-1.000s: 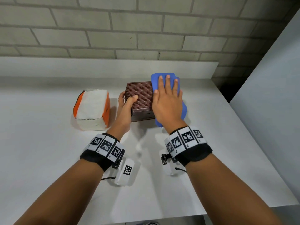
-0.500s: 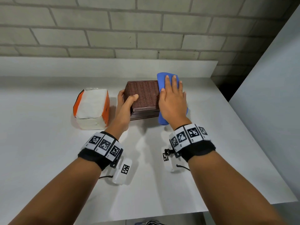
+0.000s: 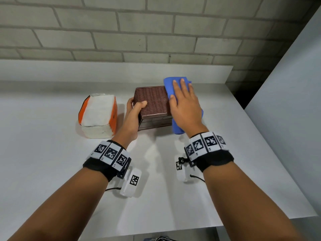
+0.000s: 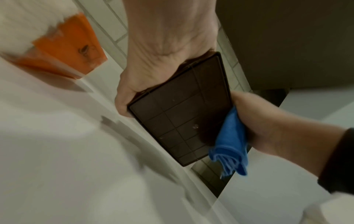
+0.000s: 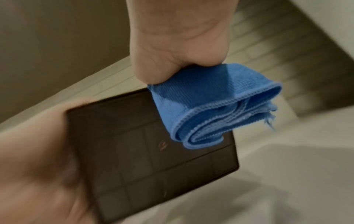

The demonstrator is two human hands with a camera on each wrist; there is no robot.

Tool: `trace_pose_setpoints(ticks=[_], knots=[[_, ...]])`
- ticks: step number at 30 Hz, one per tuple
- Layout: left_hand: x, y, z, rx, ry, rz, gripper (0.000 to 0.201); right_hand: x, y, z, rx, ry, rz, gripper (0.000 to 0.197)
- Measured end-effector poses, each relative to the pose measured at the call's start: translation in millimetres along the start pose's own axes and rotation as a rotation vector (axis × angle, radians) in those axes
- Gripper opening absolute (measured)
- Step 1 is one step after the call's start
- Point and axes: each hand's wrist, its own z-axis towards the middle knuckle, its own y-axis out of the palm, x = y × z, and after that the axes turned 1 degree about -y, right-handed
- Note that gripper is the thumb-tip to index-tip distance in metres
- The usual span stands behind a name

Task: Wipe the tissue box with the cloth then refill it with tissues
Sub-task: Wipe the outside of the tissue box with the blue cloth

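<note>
Left hand (image 3: 134, 110) grips the box (image 3: 152, 101); flat right hand (image 3: 184, 105) presses cloth (image 3: 169, 84) against its side; tissues (image 3: 98, 115) not yet loaded.

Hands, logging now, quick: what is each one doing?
Left hand: grips the tissue box.
Right hand: open, fingers flat, pressing the cloth against the box.

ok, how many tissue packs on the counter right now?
1. The orange-and-white tissue pack lies on the white counter, left of the brown tissue box that the left hand grips. None seen elsewhere.
</note>
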Motion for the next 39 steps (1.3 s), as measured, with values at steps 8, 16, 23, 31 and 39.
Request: trace_pose_setpoints(ticks=[8, 16, 23, 31, 39], knots=[[9, -18, 4, -0.102, -0.213, -0.061, 0.031, 11, -35, 7, -0.156, 0.080, 0.846, 0.053], [7, -39, 12, -0.248, -0.333, -0.270, 0.055, 15, -44, 2, -0.400, -0.103, 0.772, 0.109], [3, -42, 14, -0.342, -0.379, -0.254, 0.078, 16, -49, -1, -0.356, -0.094, 0.583, 0.126], [20, -33, 18, -0.319, -0.061, 0.123, 0.091, 16, -63, -3, -0.236, -0.127, 0.456, 0.124], [52, 4, 1, -0.593, 0.449, 0.989, 0.143, 5, -63, -4, -0.280, -0.197, 0.289, 0.128]])
